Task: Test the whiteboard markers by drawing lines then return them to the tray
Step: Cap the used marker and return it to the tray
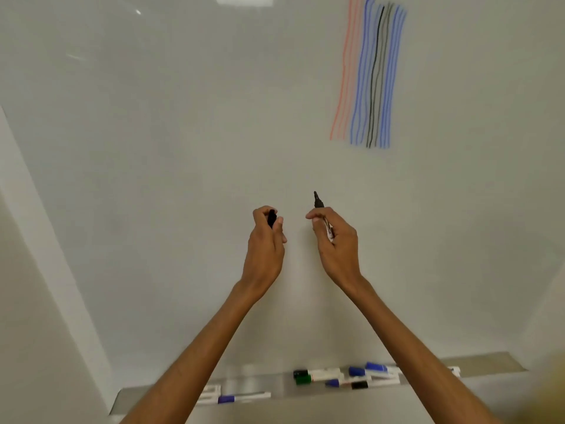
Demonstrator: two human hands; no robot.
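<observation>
My right hand point(336, 240) grips an uncapped black marker point(318, 201), its tip pointing up, a little off the whiteboard point(183, 133). My left hand point(266, 240) pinches the black cap point(271, 218) a short gap to the left of the marker. Red, blue and black vertical lines point(370, 75) stand at the board's upper right. Below my arms the metal tray point(253, 385) holds several capped markers: a black one point(316, 372), a green one point(318, 378), blue ones point(379, 368) and one with a purple-blue cap point(243, 397).
The whiteboard's left edge point(46, 240) runs diagonally down to the tray's left end, with a plain wall beyond it. The tray's right end point(501, 364) extends past my right forearm. A blurred yellowish shape point(550, 393) sits at the lower right corner.
</observation>
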